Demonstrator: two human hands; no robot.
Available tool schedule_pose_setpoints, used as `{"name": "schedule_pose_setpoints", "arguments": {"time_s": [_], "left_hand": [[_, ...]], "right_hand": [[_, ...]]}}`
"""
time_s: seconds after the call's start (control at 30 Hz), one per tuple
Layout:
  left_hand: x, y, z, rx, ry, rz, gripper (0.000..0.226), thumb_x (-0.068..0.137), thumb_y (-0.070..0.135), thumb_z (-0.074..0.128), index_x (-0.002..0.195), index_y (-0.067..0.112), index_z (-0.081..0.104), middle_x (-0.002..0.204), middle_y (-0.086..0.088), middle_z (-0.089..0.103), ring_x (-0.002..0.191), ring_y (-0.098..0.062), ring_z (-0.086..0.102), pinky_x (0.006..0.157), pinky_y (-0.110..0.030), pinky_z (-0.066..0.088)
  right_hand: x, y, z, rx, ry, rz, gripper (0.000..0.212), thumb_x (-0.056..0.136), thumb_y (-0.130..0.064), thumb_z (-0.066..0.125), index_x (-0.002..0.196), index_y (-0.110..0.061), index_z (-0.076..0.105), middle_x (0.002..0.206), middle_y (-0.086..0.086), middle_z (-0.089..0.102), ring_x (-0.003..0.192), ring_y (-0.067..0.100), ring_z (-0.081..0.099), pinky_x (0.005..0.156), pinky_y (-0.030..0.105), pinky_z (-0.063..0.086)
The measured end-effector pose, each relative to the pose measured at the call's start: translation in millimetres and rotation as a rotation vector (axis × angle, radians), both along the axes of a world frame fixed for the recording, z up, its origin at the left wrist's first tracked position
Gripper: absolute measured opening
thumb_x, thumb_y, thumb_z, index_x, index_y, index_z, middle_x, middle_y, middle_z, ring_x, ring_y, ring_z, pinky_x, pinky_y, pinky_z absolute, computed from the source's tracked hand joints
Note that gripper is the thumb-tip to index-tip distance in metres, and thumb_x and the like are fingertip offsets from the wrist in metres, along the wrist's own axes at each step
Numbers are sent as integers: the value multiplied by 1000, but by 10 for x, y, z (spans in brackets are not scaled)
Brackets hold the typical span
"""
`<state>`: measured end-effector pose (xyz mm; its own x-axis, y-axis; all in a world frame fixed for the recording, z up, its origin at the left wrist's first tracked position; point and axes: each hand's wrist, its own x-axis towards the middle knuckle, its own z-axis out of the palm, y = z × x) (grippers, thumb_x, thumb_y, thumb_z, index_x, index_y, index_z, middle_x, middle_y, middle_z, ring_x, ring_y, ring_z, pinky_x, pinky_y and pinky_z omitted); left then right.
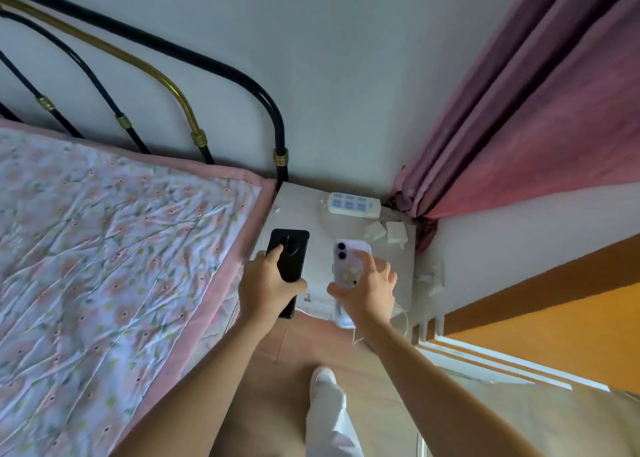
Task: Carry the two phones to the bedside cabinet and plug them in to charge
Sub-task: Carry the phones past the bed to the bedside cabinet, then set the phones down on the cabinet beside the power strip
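Observation:
My left hand [266, 285] grips a black phone [289, 248], back side up with its round camera showing, over the left part of the white bedside cabinet [298, 207]. A lilac phone [348, 262] in a clear case, back side up, is in my right hand [369, 288] over the cabinet's front edge. Both phones point away from me. On the cabinet's back lies a white power strip [353, 204] with blue sockets. Two white charger plugs [386, 231] rest beside it, and white cables [398, 312] trail over the front right edge.
The bed with a floral quilt [104, 248] and a black and brass metal headboard [194, 134] borders the cabinet on the left. A pink curtain [519, 110] hangs at the right, above a wall socket [433, 276]. My leg in white trousers [325, 411] stands on the wooden floor.

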<state>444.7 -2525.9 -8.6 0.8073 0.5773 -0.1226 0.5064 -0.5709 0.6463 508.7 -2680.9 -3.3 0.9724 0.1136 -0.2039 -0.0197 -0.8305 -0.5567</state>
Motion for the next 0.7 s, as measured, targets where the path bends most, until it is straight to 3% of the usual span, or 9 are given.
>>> {"name": "schedule_pose_setpoints", "arguments": {"time_s": [0.33, 0.6, 0.7], "left_hand": [[1294, 467, -1462, -77, 115, 13, 84, 61, 38, 76, 137, 18, 46, 110, -7, 62, 101, -28, 59, 73, -42, 55], [1712, 806, -2370, -4, 236, -136, 80, 67, 39, 75, 138, 21, 44, 115, -6, 55, 104, -28, 52, 68, -36, 50], [1760, 871, -2534, 18, 247, -151, 79, 69, 42, 73, 140, 22, 42, 120, -4, 54, 108, -26, 51, 68, -34, 50]], "right_hand": [[1007, 631, -1446, -66, 201, -20, 83, 64, -36, 78, 134, -25, 35, 132, 7, 38, 117, 27, 36, 86, 42, 50], [1261, 916, -2363, -143, 290, -91, 80, 67, -36, 76, 135, -25, 35, 133, 7, 36, 119, 27, 35, 79, 34, 47], [1309, 1028, -2542, -147, 290, -154, 77, 67, -36, 77, 133, -24, 38, 132, 7, 38, 117, 27, 36, 80, 37, 51]]}}
